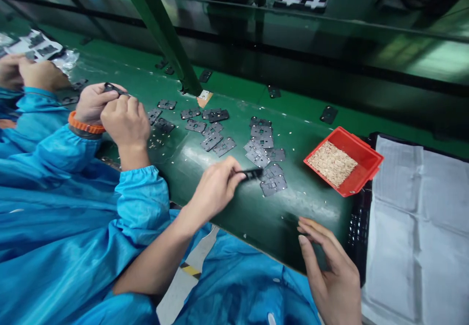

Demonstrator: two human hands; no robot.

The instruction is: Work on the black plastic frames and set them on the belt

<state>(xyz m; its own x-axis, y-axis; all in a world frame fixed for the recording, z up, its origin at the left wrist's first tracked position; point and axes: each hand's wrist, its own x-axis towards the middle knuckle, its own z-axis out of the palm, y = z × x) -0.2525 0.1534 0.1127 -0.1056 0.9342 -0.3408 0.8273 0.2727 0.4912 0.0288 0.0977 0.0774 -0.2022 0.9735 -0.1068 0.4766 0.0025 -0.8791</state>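
A blurred black plate (252,173) was pinched by the thumb and fingers of the left hand (218,183), close beside the loose plates (262,133); whether these were touched could not be told. The right hand (331,276) was held released, thumb and fingers parted, near the table's front edge. The loose plates and the red bin (366,159) were separated by a strip of green table (311,205), bounded rightward by a black tray (361,217).

left hand (215,184): pinches black piece (252,173) | right hand (337,282): fingers (324,239) parted | red bin (366,161): tan bits (330,163)
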